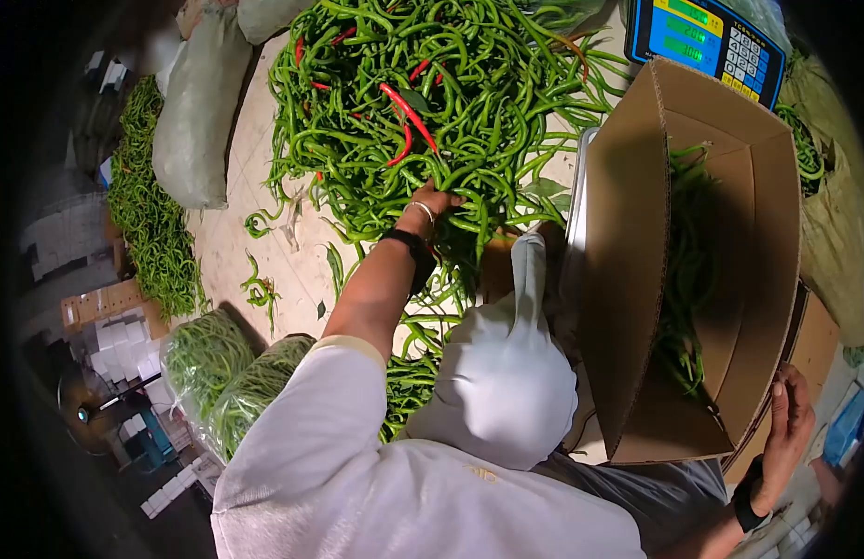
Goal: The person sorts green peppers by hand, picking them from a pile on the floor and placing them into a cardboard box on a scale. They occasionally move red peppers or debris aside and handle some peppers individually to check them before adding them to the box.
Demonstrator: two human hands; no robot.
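A large heap of long green chili peppers (pixel 357 121) lies ahead, with a few red chili peppers (pixel 409 116) mixed in. My left hand (pixel 435 201) is at the heap's near edge, its fingers curled among the green peppers and partly hidden by them. At the right, a tall open cardboard box (pixel 628 270) has green chili peppers (pixel 688 279) inside along one wall. My right hand (pixel 788 424) grips the box's lower right edge, thumb on the near side. Some of its fingers are hidden.
A digital scale display (pixel 698 42) stands behind the box. Filled clear bags (pixel 208 363), a pale sack (pixel 199 121) and another pepper pile (pixel 152 205) are at the left. A white rounded cloth-like shape (pixel 507 401) bulges before my chest. Loose peppers (pixel 258 289) lie on the floor.
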